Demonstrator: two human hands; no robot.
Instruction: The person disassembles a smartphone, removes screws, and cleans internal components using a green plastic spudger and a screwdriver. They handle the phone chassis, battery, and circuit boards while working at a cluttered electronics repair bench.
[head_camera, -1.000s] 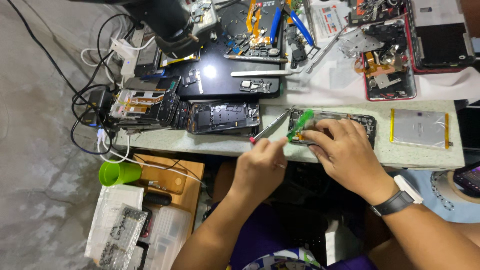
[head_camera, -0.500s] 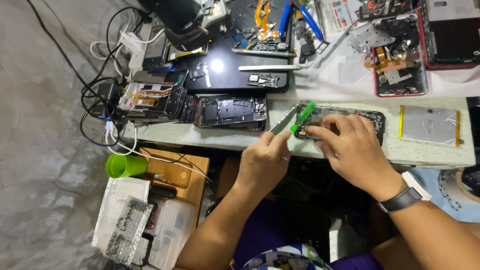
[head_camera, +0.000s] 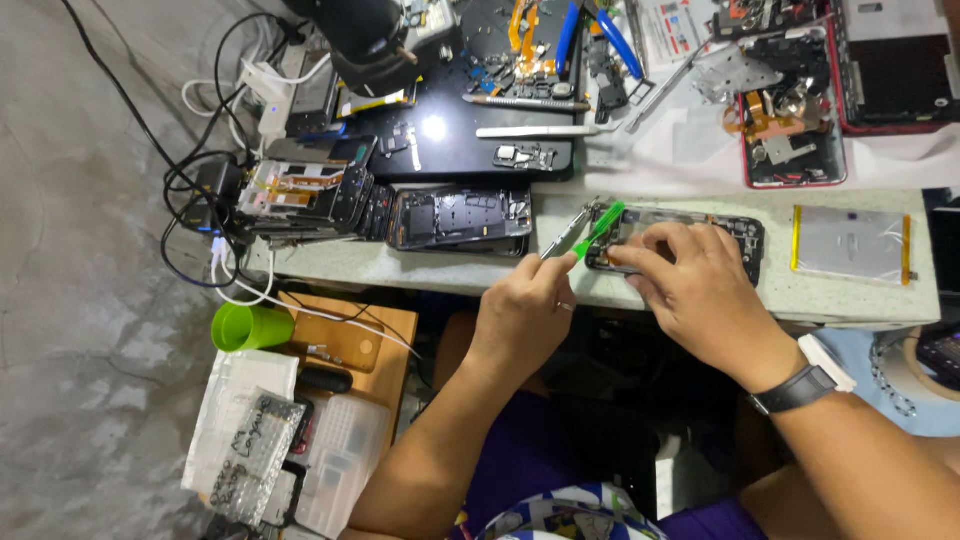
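Now two hands work over one opened phone (head_camera: 735, 232) on the table edge (head_camera: 850, 300): the left hand (head_camera: 525, 315) is clenched around two tools, metal tweezers (head_camera: 563, 235) and a green pry tool (head_camera: 598, 230), while the right hand (head_camera: 700, 290), just beside, presses its fingertips (head_camera: 628, 256) onto the phone

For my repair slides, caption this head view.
Left hand holds tweezers and green tool while right hand steadies opened phone.
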